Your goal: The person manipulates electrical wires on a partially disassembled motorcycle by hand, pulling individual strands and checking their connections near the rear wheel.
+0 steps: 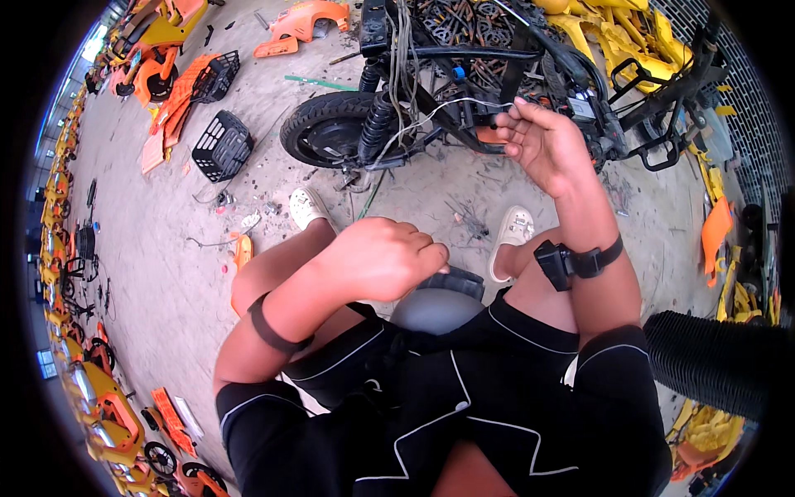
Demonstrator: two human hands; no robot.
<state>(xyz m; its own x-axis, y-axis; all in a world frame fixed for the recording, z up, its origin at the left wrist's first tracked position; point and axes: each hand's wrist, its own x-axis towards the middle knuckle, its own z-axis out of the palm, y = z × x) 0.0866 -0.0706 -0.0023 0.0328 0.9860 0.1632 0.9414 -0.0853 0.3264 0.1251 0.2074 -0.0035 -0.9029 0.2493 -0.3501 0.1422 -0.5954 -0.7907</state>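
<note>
A stripped scooter frame point(464, 53) with black tubes stands in front of me, its rear wheel point(330, 128) at the left. From beside the shock absorber point(377, 124) a thin pale wire point(439, 108) arcs to the right. My right hand point(546, 145) pinches its end between thumb and forefinger, while the other fingers curl loosely. Closer to my body, over my knees, my left hand point(393, 258) is closed in a fist. Whatever that fist holds, if anything, is hidden. Grey cables point(403, 50) hang from the frame's upper left.
A black basket point(224, 147) lies on the concrete floor at the left, near orange body panels point(170, 116). Yellow panels point(621, 37) are piled at the far right. Small debris point(468, 217) is scattered between my feet. A black ribbed hose point(704, 360) is at my right.
</note>
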